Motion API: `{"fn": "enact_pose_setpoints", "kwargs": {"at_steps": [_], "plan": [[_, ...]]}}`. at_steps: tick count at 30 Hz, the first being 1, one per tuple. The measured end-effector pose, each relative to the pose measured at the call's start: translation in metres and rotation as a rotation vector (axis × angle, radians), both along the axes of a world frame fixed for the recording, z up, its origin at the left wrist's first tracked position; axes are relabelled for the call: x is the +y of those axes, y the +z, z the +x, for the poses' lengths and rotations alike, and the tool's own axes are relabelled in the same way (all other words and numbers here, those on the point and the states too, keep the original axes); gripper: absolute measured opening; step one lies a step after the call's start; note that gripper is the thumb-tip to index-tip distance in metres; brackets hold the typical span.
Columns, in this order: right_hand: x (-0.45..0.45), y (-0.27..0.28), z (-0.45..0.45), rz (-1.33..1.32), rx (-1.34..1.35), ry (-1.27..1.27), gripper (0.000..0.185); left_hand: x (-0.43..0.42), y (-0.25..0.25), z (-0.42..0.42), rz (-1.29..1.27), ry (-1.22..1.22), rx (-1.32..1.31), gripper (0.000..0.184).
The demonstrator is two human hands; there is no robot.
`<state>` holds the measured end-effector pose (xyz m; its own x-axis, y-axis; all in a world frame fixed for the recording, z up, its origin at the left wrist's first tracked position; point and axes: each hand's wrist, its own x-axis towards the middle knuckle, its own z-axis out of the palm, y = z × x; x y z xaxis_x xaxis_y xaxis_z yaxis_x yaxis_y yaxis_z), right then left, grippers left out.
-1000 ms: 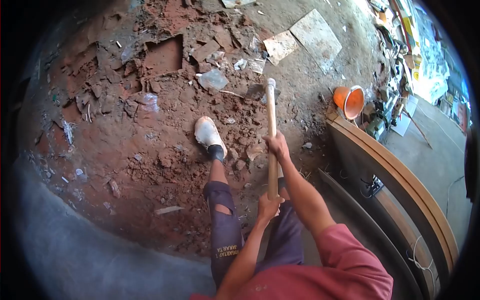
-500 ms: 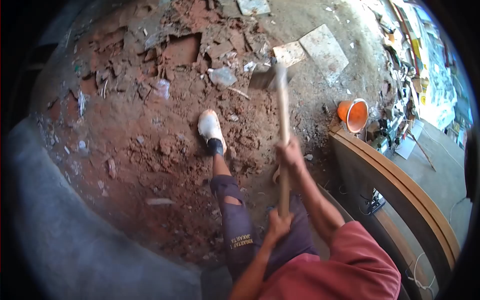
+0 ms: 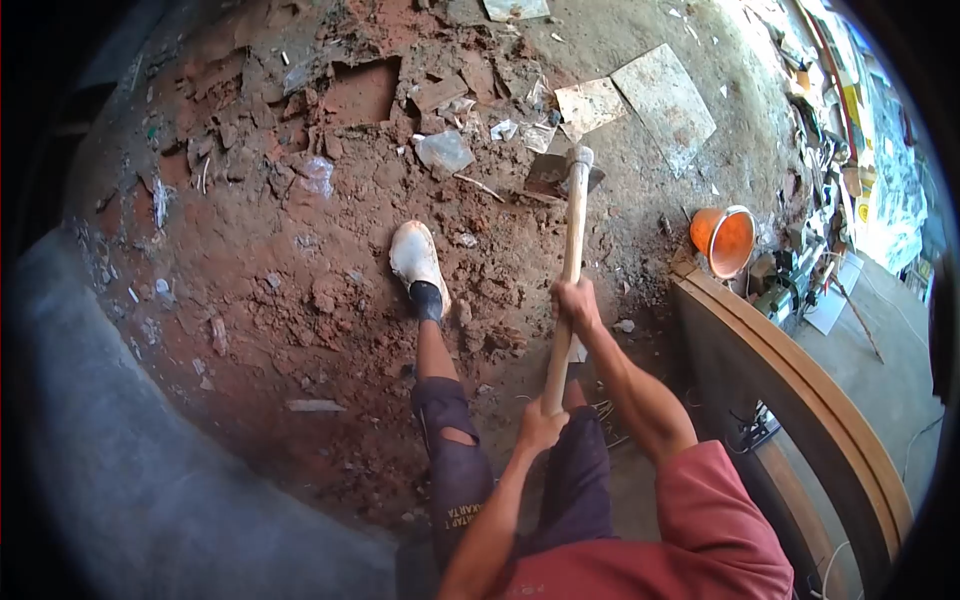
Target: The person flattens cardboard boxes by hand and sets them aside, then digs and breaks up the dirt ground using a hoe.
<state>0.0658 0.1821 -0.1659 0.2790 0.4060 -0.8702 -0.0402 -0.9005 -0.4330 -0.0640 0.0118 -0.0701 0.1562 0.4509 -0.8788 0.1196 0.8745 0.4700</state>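
A hoe with a long pale wooden handle [image 3: 577,230] reaches forward from my body. My left hand [image 3: 541,426] is closed around the handle's near end. Further up the shaft, my right hand [image 3: 575,304] grips it with wrapped fingers. At the far end, the wide metal blade [image 3: 551,176] is against the loose reddish soil, close to a wooden stick [image 3: 479,187]. How deep its edge sits in the soil I cannot tell. My left foot, in a whitish muddy shoe [image 3: 416,257], stands on the soil left of the handle.
An orange bucket [image 3: 708,233] lies tipped at the right, beside a curved wooden frame [image 3: 790,345]. Flat tile-like boards [image 3: 668,105] and plastic scraps [image 3: 443,151] are beyond the blade. A grey concrete surface [image 3: 150,420] borders the soil at left.
The blurred hoe head has come to rest lower against the soil, slightly to the right. My left hand has shifted a little up and left on screen; both hands still grip the handle.
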Motion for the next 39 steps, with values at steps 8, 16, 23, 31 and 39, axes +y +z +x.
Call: {"fn": "enact_pose_setpoints", "kwargs": {"at_steps": [8,16,23,31,39], "plan": [[0.15,0.098,0.018,0.466,0.04,-0.112,0.011,0.141,0.026,0.006,0.339,-0.054,0.021,0.024],[-0.031,-0.012,-0.023,-0.118,-0.166,0.314,0.023,-0.028,0.037,0.019,-0.44,0.283,-0.066,0.011],[0.012,0.098,-0.056,0.125,-0.025,0.243,0.014,-0.005,0.092,0.007,-0.433,0.351,-0.185,0.012],[0.139,0.042,-0.065,0.305,-0.068,0.17,0.015,0.101,-0.021,-0.025,0.055,0.193,-0.025,0.013],[0.017,0.053,-0.06,0.045,-0.052,0.207,0.014,0.008,0.057,-0.033,-0.391,0.22,-0.213,0.013]]}}
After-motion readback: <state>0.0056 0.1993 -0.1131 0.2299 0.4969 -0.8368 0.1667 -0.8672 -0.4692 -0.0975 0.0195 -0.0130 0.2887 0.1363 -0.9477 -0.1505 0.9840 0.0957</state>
